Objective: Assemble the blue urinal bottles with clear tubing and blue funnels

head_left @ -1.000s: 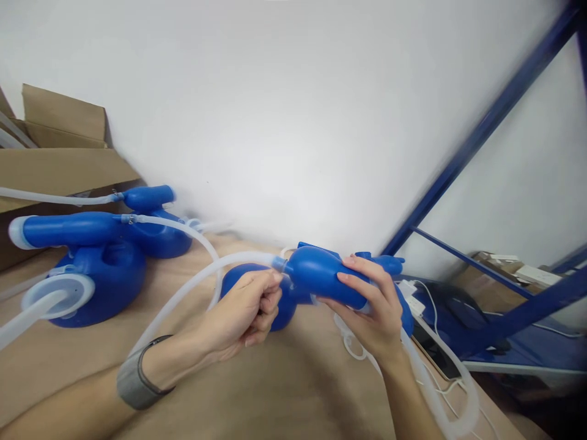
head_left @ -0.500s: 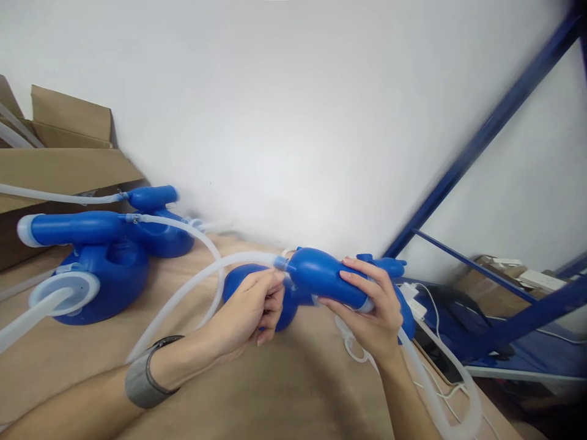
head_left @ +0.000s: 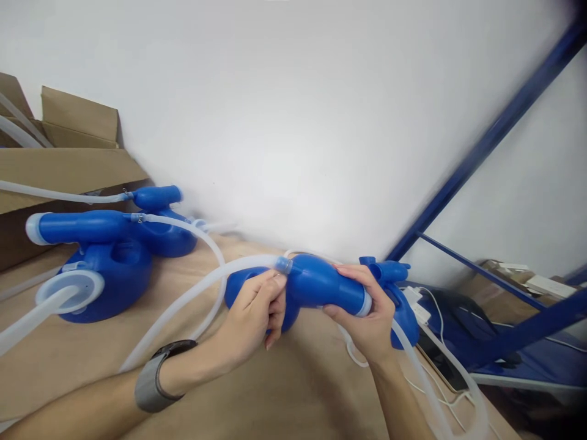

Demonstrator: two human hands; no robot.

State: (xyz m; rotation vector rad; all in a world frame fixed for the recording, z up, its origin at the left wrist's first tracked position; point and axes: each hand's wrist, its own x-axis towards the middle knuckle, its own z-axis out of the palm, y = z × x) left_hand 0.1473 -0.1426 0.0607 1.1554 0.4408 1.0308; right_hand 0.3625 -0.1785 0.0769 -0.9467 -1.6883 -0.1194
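A blue plastic bottle (head_left: 316, 282) with a rounded neck piece lies across the middle of the view. Its right part, near a pale cap, is gripped by my right hand (head_left: 367, 311), fingers on top and thumb below. A translucent hose (head_left: 206, 281) joins the bottle's left tip at a clear collar (head_left: 284, 264). My left hand (head_left: 259, 311) is closed, thumb and forefinger pinched just below that collar. Whatever the pinch holds is too small to make out.
Two blue bottles with hoses (head_left: 107, 275) stand at the left beside a cardboard box (head_left: 64, 168). Another blue bottle (head_left: 403, 311), a phone (head_left: 443, 360) and white cables lie at the right, near a blue metal rack (head_left: 486, 134).
My right hand has turned slightly and shifted left on the bottle, whose capped end now shows more. My left hand stays pinched by the collar. The whole view has shifted slightly.
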